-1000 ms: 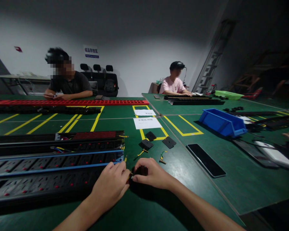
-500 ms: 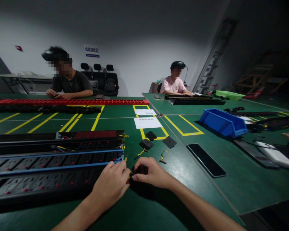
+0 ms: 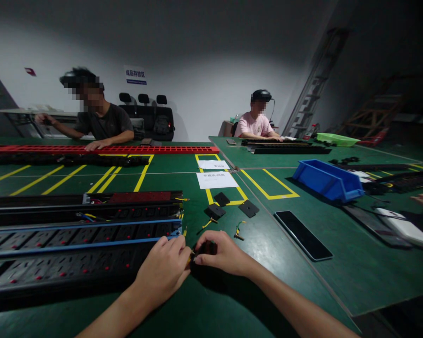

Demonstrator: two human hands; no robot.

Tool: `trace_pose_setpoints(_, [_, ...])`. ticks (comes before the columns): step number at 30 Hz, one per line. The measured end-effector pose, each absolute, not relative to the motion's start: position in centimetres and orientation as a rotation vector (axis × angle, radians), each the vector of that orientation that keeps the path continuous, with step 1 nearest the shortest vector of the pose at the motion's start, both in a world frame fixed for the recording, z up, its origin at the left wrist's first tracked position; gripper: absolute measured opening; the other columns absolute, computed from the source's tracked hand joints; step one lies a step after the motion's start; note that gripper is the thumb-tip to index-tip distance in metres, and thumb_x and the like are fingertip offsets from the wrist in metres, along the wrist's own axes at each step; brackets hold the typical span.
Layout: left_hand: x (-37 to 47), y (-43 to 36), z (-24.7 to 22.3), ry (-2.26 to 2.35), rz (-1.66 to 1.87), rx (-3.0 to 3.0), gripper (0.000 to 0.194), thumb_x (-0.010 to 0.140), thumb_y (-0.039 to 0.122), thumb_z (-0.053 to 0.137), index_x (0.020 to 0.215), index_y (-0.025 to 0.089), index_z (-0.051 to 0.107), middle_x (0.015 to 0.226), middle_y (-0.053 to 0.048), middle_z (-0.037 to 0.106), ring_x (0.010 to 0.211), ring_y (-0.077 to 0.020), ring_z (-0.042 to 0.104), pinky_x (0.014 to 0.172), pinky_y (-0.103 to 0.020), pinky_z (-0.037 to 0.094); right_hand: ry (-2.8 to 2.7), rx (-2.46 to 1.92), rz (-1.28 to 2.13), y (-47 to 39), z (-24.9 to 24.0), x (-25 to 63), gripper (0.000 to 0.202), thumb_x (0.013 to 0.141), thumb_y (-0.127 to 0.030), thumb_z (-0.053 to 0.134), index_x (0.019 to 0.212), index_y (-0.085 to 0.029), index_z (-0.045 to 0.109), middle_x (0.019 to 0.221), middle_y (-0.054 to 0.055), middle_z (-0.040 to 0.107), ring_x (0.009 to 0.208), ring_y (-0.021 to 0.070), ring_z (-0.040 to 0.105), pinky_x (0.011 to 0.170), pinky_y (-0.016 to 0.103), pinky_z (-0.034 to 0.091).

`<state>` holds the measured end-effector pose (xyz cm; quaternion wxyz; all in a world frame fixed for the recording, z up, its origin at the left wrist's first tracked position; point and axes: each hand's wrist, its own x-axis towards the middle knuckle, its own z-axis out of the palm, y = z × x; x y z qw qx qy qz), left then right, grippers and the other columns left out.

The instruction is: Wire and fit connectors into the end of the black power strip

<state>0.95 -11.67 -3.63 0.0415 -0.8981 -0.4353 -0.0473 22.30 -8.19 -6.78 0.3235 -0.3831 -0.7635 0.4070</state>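
Lower center: left hand (image 3: 164, 265) pinches yellow wire (image 3: 189, 259); right hand (image 3: 223, 253) clamps small dark part (image 3: 193, 256). Socket strips (image 3: 95, 263) lie at lower left.

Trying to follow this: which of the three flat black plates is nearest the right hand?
The leftmost flat black plate, just beyond the right hand; the far plate and rightmost plate lie farther off.

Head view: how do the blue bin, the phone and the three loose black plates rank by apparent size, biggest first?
1. Blue bin
2. Phone
3. Black plates: these look much alike, so I won't rank one above another.
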Motion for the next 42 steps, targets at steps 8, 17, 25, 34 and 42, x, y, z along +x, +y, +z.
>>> trace_pose_setpoints(8, [0.9, -11.66, -3.71, -1.287, -0.137, -2.73, 0.012, 0.09, 0.023, 0.064, 0.1, 0.017, 0.068, 0.105, -0.011, 0.065, 0.096, -0.0276, 0.061, 0.084, -0.042, 0.044, -1.972, -0.961, 1.196, -8.08, -6.72, 22.39, 0.023, 0.078, -0.035, 0.081, 0.09, -0.018, 0.073, 0.074, -0.003, 0.067, 0.065, 0.012, 0.056, 0.059, 0.024, 0.041])
trace_pose_setpoints(17, [1.0, -11.58, -3.65, -1.232, -0.094, -2.723, 0.01, 0.092, 0.025, 0.062, 0.098, 0.018, 0.068, 0.098, -0.008, 0.066, 0.093, -0.0271, 0.06, 0.078, -0.04, 0.042, -1.927, -0.942, 1.241, -8.1, -6.96, 22.29, 0.026, 0.077, -0.038, 0.083, 0.091, -0.018, 0.073, 0.078, -0.001, 0.069, 0.07, 0.0135, 0.059, 0.063, 0.025, 0.043])
trace_pose_setpoints(25, [0.86, -11.6, -3.58, -1.225, -0.106, -2.727, 0.017, 0.087, 0.029, 0.07, 0.1, 0.019, 0.067, 0.101, -0.008, 0.066, 0.096, -0.0273, 0.06, 0.08, -0.04, 0.041, -1.917, -0.959, 1.247, -8.07, -6.96, 22.09, 0.025, 0.077, -0.036, 0.083, 0.089, -0.018, 0.071, 0.073, -0.003, 0.065, 0.065, 0.0122, 0.054, 0.059, 0.024, 0.039])
trace_pose_setpoints(34, [0.84, -11.52, -3.66, -1.224, -0.113, -2.735, 0.014, 0.088, 0.029, 0.069, 0.099, 0.019, 0.067, 0.1, -0.008, 0.066, 0.096, -0.0265, 0.059, 0.079, -0.039, 0.04, -1.944, -0.956, 1.264, -7.95, -7.07, 22.2, 0.024, 0.078, -0.035, 0.081, 0.09, -0.018, 0.071, 0.072, -0.003, 0.063, 0.064, 0.0116, 0.052, 0.057, 0.023, 0.037])
trace_pose_setpoints(42, [0.78, -11.66, -3.5, -1.244, -0.099, -2.747, 0.016, 0.088, 0.029, 0.069, 0.1, 0.02, 0.067, 0.102, -0.008, 0.066, 0.097, -0.0269, 0.06, 0.081, -0.04, 0.041, -1.981, -0.948, 1.239, -7.99, -6.76, 22.25, 0.021, 0.078, -0.033, 0.08, 0.089, -0.018, 0.071, 0.074, -0.003, 0.065, 0.067, 0.0123, 0.054, 0.06, 0.024, 0.039])
